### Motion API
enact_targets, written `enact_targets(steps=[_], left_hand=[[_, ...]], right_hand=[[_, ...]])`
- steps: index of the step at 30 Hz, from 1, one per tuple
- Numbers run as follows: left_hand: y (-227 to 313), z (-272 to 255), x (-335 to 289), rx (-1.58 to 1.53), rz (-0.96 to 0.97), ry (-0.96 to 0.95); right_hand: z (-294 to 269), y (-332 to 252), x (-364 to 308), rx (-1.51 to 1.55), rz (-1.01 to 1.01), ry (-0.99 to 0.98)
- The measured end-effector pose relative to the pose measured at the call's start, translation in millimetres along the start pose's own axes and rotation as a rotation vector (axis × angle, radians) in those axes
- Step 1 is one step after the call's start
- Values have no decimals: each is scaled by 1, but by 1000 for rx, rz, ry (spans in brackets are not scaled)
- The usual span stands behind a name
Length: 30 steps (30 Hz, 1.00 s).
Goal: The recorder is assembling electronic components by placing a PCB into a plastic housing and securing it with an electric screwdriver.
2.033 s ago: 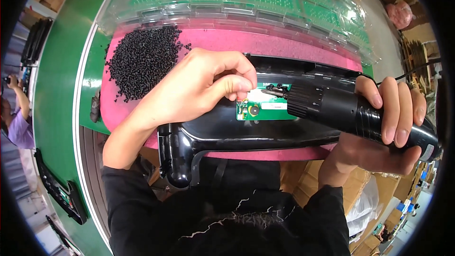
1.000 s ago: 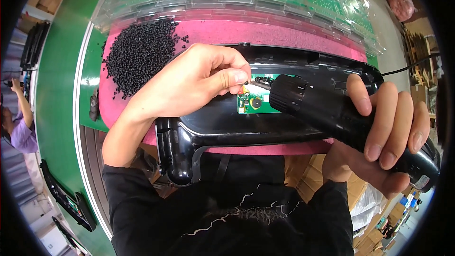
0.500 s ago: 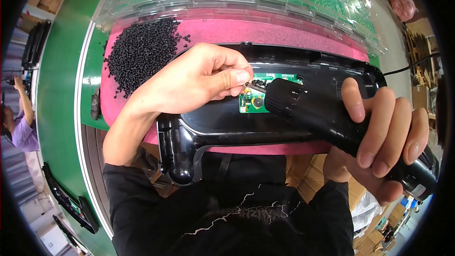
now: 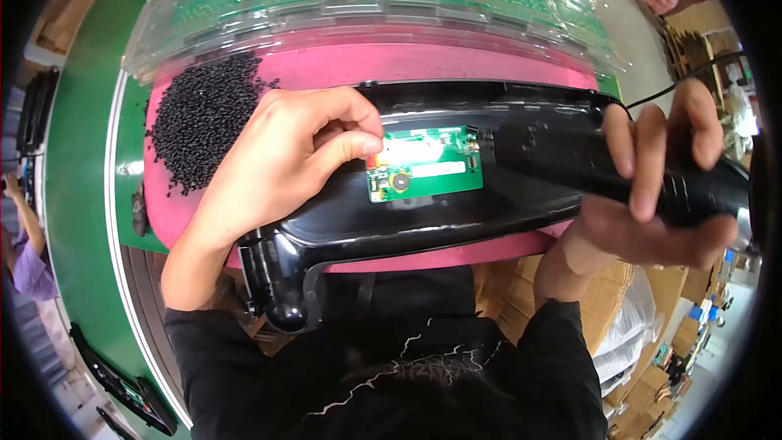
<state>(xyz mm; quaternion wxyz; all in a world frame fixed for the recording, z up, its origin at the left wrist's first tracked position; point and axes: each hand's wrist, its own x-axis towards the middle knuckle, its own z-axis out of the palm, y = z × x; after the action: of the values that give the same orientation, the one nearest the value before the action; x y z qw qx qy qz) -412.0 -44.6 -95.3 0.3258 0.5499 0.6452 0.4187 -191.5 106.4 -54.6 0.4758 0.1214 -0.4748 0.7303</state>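
Observation:
A green circuit board (image 4: 440, 185) lies inside a long black plastic housing (image 4: 391, 224). At the board's upper left corner is my left hand (image 4: 297, 151), thumb and forefinger pinched together; whatever is between them is too small to make out. My right hand (image 4: 652, 171) grips a thick black electric screwdriver (image 4: 554, 147), tilted with its front end toward the board's right edge. Its tip is hard to tell against the black housing. Left of the housing sits a heap of small black screws (image 4: 199, 118).
The housing rests on a pink mat (image 4: 342, 57) on a green table (image 4: 90, 179). Clear plastic trays (image 4: 326, 12) holding green boards stand along the far side. A black cable (image 4: 684, 77) runs at the right. Another person's purple sleeve (image 4: 32, 265) shows at far left.
The screwdriver has drawn away to the right from the board's upper left area, uncovering most of the board. My left fingers stay near that corner. The whole view has shifted slightly.

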Motion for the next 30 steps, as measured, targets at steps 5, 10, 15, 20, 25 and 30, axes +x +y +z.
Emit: enact_targets(steps=[5,10,15,20,25,30], left_hand=[[-4,13,2,182,297,-24],[-7,16,4,240,469,-66],[-8,18,7,201,536,-76],[-12,16,5,391,551,-50],[-13,14,6,444,531,-60],[-12,16,5,390,494,-48]], right_hand=[[-19,-2,-1,-248,29,-117],[-18,7,-3,-273,9,-93],[-10,8,-1,-425,75,-1],[-5,12,3,-438,113,26],[-8,14,3,-404,103,-10],[-12,13,6,-399,92,-120]])
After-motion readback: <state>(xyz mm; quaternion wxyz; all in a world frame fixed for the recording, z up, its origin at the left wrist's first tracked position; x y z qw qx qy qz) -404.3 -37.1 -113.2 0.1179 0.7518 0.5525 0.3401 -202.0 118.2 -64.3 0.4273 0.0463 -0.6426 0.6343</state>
